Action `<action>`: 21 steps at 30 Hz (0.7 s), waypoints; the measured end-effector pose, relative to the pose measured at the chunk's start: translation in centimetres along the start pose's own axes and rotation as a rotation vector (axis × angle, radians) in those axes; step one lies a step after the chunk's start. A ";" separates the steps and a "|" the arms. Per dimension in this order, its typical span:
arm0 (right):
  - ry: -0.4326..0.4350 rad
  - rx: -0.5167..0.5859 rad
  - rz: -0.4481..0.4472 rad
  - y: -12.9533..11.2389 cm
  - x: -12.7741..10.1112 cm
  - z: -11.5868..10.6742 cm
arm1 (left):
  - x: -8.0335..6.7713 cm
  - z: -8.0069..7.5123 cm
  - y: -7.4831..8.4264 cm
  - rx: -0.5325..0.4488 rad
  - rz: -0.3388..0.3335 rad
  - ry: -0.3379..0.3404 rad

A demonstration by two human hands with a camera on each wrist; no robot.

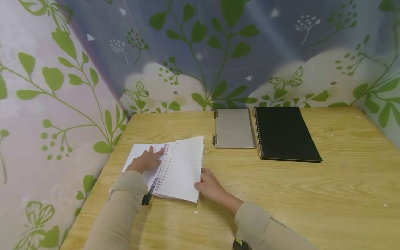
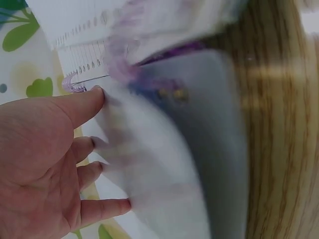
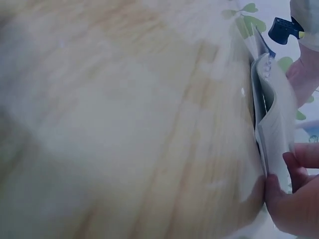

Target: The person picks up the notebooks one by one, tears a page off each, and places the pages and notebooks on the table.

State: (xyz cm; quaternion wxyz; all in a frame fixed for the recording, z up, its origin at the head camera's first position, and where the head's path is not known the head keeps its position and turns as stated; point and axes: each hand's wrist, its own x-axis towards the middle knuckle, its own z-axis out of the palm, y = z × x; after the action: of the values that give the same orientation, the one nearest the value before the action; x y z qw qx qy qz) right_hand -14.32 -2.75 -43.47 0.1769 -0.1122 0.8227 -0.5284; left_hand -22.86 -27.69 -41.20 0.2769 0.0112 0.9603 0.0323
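A spiral notebook lies spread on the table, with ruled white pages and a purple coil down its middle. My left hand rests with fingers spread on the left-hand page, beside the coil. In the left wrist view, the fingertips of that hand touch a white page that bows up over a grey cover. At the notebook's right edge, my right hand pinches the lifted pages between thumb and fingers. The right wrist view shows the pages curving upward from the side, with the right hand at their edge.
Farther back on the wooden table lie a closed grey spiral notebook and, to its right, a larger black spiral notebook. A leaf-patterned backdrop rises behind the table and along its left side. Small white scraps dot the tabletop.
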 end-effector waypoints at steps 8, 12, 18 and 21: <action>-0.054 0.048 -0.030 0.5 0.2 -1.0 | -0.1 -0.6 0.3 -0.031 -0.005 0.005; -0.086 0.093 -0.002 1.0 0.3 -1.7 | 0.0 -0.6 0.5 -0.028 -0.005 0.007; -0.119 0.148 0.030 1.9 0.2 -3.2 | 0.4 -0.3 0.5 -0.073 -0.038 0.011; -0.123 0.144 0.037 2.0 0.2 -3.7 | 0.7 -0.2 0.5 -0.133 -0.040 0.057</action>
State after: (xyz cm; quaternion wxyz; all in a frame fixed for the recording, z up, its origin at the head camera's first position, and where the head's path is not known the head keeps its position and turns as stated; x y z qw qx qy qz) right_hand -16.05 1.06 -43.89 0.2443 -0.1161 0.7722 -0.5749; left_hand -23.61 -27.15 -41.37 0.2502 -0.0275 0.9635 0.0907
